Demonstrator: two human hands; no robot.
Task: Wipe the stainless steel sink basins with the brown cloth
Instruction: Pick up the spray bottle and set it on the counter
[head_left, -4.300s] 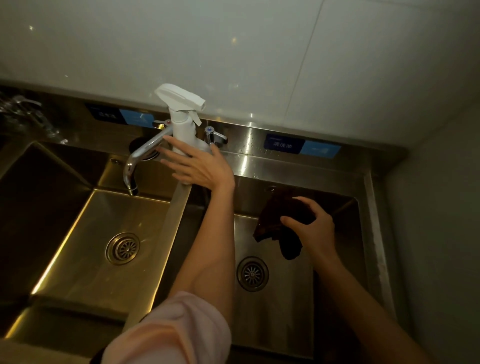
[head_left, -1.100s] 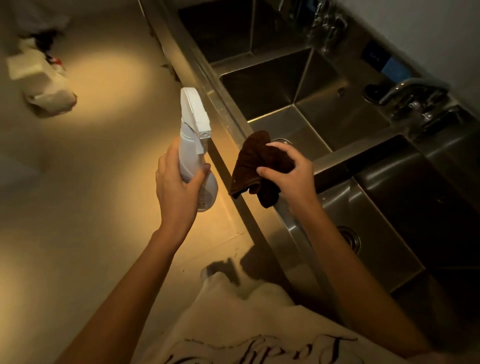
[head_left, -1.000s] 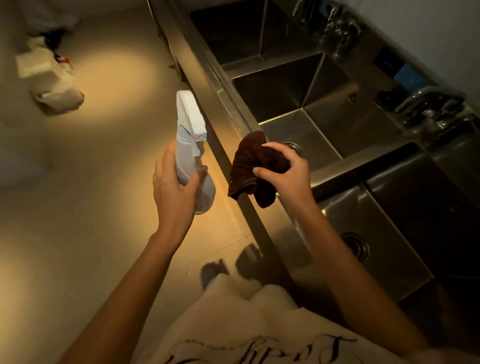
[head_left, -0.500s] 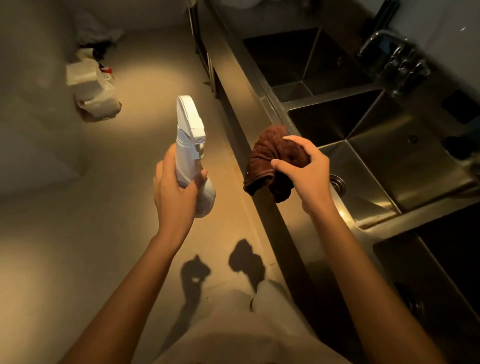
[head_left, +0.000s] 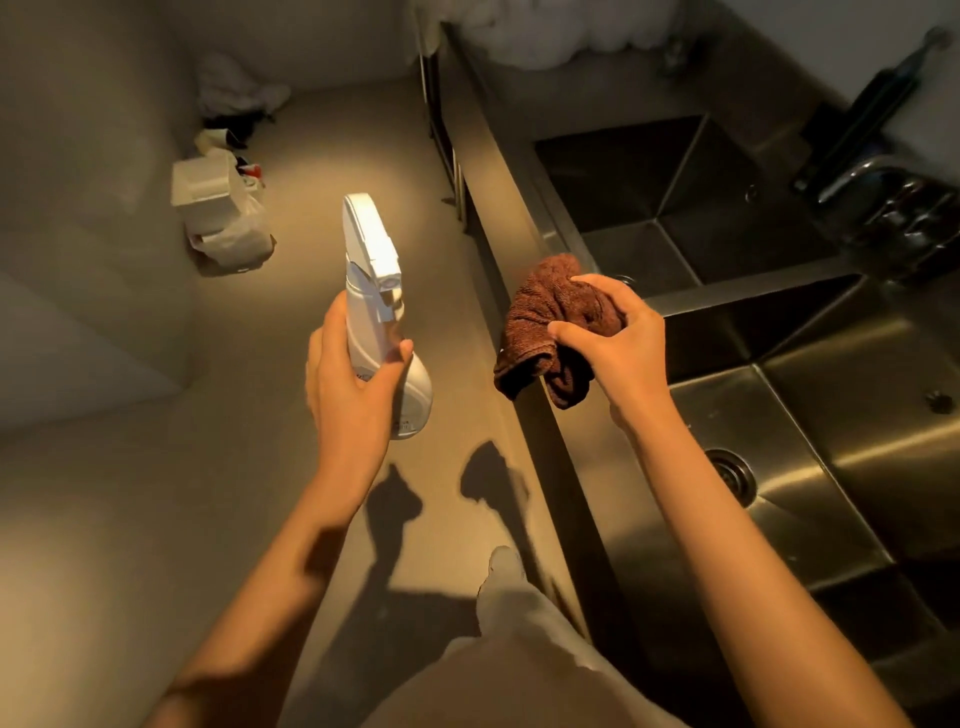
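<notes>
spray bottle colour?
White, plain; the spray bottle shows clearly in the head view, gripped by the left hand.

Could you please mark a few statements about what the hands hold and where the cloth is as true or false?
1. The left hand grips a white spray bottle. True.
2. The right hand is empty. False: it clutches the brown cloth.
3. The cloth lies on a basin floor. False: it is held bunched above the sink's front rim.
4. The nearer basin shows a round drain. True.
</notes>
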